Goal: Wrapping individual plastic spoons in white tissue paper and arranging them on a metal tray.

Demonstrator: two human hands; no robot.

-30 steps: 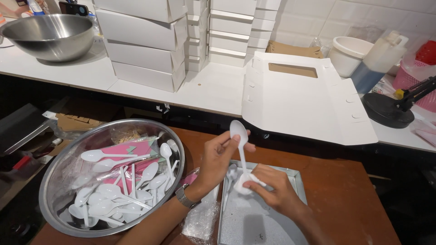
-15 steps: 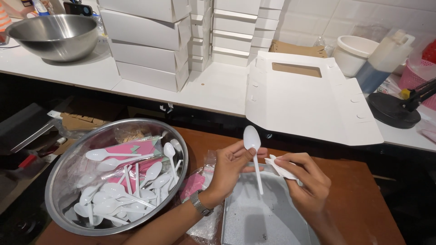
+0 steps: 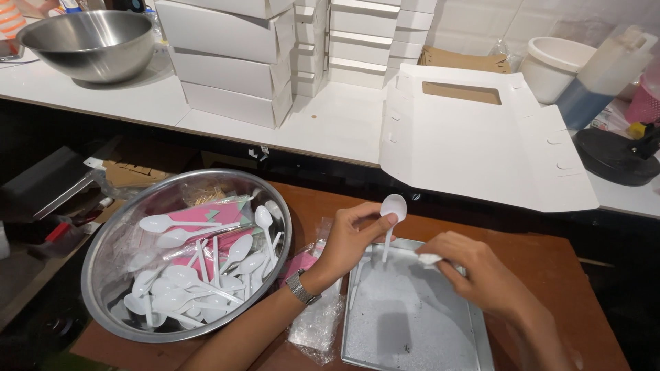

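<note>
I see a white plastic spoon (image 3: 392, 218) held upright, bowl up, above the far edge of a shallow metal tray (image 3: 412, 323) on the brown table (image 3: 564, 268). My left hand (image 3: 350, 240) has its grip closed on the spoon's neck. My right hand (image 3: 474, 271) is closed around a small white wad (image 3: 430, 258) just beside the spoon's handle. Left of the tray lies crumpled clear plastic (image 3: 316, 323), then a steel bowl (image 3: 110, 275) full of white spoons (image 3: 206, 264). Beyond, a flat white carton (image 3: 481, 144) rests on the white counter (image 3: 330, 124).
</note>
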